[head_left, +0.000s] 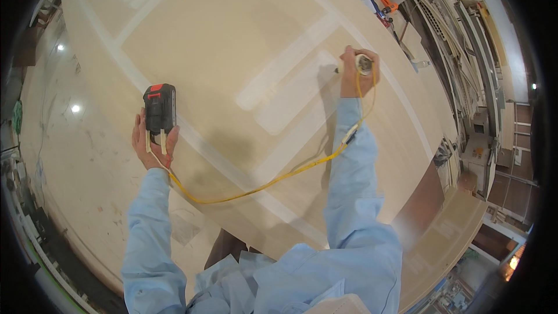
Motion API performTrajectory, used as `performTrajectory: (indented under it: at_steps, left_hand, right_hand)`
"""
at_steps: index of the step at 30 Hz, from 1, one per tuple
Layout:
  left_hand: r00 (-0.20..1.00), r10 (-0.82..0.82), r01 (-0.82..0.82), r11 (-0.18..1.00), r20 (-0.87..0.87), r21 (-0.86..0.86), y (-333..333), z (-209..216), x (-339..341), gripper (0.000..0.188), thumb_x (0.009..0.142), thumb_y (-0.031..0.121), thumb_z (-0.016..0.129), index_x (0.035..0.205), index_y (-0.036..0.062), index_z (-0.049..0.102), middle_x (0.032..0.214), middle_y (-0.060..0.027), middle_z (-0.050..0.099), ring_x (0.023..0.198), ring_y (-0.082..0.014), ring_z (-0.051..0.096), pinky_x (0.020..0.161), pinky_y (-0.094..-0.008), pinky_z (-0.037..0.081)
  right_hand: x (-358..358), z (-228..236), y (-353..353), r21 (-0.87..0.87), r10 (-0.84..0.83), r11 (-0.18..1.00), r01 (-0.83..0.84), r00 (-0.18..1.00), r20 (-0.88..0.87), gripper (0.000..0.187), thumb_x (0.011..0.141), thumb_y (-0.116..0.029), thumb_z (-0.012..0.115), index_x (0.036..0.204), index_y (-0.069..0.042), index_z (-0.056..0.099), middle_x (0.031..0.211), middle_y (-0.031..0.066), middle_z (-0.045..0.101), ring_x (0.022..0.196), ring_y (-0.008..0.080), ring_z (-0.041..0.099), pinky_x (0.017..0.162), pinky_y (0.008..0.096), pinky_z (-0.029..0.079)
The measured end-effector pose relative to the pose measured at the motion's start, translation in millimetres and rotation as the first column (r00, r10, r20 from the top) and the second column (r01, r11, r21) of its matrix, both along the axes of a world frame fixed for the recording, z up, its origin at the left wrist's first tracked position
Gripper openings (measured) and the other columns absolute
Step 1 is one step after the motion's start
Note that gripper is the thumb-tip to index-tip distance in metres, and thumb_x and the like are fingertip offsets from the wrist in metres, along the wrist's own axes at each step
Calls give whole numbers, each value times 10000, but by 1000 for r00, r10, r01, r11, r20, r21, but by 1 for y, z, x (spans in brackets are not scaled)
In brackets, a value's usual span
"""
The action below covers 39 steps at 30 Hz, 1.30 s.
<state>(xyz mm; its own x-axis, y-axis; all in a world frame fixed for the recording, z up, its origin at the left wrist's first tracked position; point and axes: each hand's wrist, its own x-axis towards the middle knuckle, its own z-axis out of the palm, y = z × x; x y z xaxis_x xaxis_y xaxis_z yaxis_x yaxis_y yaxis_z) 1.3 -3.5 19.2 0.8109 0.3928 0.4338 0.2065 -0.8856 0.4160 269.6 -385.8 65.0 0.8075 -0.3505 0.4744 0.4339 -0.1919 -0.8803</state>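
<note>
My left hand [150,145] grips a black and red tape measure case [159,109] at the near left edge of a large pale wooden panel [232,35]. A yellow tape [261,186] sags from the case across the panel to my right hand [356,72]. My right hand is closed on the tape's end together with a pencil [339,70], whose tip rests on the panel surface. Both arms wear light blue sleeves.
The panel bears lighter inlaid strips [290,58] forming rectangles. Orange-handled pliers [388,4] and papers lie at the far edge. Stacked boards and racks [465,81] stand to the right. A shiny floor [58,116] lies to the left.
</note>
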Motion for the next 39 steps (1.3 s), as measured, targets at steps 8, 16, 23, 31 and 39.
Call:
performTrajectory:
  at_steps: [8, 16, 23, 31, 39]
  left_hand:
    - [1000, 2, -2, 999, -6, 37, 2, -1, -3, 815, 748, 389, 901, 1388, 8, 572, 1458, -105, 591, 1404, -340, 480, 1144, -461, 351]
    - [1000, 26, -27, 999, -18, -41, -2, 2, -3, 823, 762, 403, 882, 1412, 16, 558, 1460, -101, 588, 1405, -339, 474, 1152, -461, 342]
    - [1000, -7, 5, 997, -19, -77, 3, -2, -1, 841, 767, 413, 877, 1424, 7, 545, 1473, -103, 575, 1413, -340, 460, 1158, -469, 337]
    - [1000, 6, -6, 998, 14, -57, 3, -11, -1, 852, 763, 426, 878, 1422, 1, 544, 1464, -96, 584, 1412, -341, 463, 1162, -468, 334]
    - [1000, 7, -7, 1000, -6, -26, -1, -2, -3, 834, 752, 382, 893, 1413, 5, 553, 1459, -92, 590, 1406, -337, 471, 1160, -453, 338]
  right_hand:
    - [6, 21, 12, -23, 23, 999, -23, 1000, -6, 200, 887, -98, 773, 951, -15, 603, 774, 96, 705, 703, 143, 692, 680, 263, 539]
    - [16, -2, 23, 23, 37, 999, -37, 999, -8, 203, 876, -100, 786, 928, -13, 609, 783, 92, 704, 712, 143, 697, 681, 262, 542]
    - [13, 2, 28, 22, -10, 1000, 10, 1000, 26, 204, 871, -107, 788, 913, -31, 603, 756, 84, 709, 699, 138, 686, 671, 257, 529]
    - [-16, 20, 7, -20, -34, 999, 32, 992, -118, 219, 874, -94, 779, 920, -21, 578, 779, 84, 680, 692, 150, 689, 659, 285, 555]
    - [-19, -3, -3, -23, 23, 999, -24, 999, -48, 209, 873, -78, 779, 923, -29, 582, 767, 80, 686, 696, 140, 685, 653, 266, 543]
